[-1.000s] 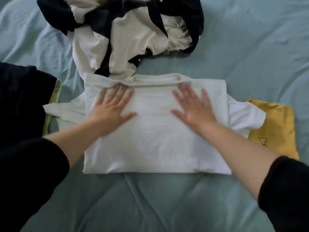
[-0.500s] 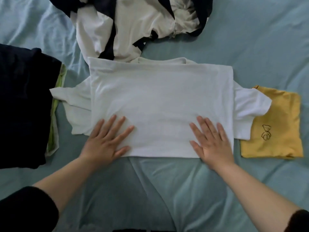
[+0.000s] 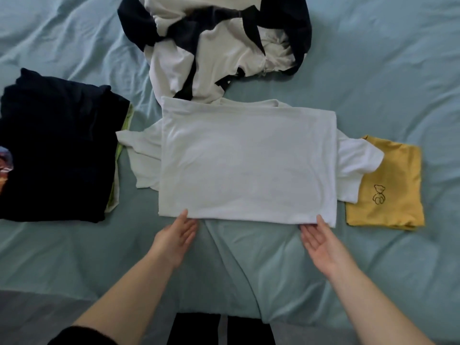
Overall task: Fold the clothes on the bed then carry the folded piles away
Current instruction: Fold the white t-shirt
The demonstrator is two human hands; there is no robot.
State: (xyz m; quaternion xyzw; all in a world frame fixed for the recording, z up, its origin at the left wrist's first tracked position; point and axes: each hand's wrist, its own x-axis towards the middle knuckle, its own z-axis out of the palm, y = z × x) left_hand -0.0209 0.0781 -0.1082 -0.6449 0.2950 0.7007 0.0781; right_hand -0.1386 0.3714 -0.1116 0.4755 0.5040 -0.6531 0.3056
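Across the blue-green bed (image 3: 373, 70) we have the clothes laid out. Biggest of them is the white shirt (image 3: 249, 165), flat in the middle and folded over once, with both sleeves sticking out at the sides. To its left lies a folded dark pile (image 3: 54, 150), just clear of the left sleeve. An unfolded black-and-white heap (image 3: 219, 53) touches the shirt's far edge. On the right, a small folded yellow top (image 3: 393, 190) sits partly under the right sleeve.

We judge that we are midway through folding the shirt. Our left hand (image 3: 176, 235) and right hand (image 3: 321, 242) are at its near edge, one toward each corner, fingers straight and gripping nothing. The thumbs touch the hem, but we cannot tell whether the fingertips are beneath it. The next move, we think, calls for turning the sleeves in or lifting this edge, with both sides moving together so the layers don't slip.
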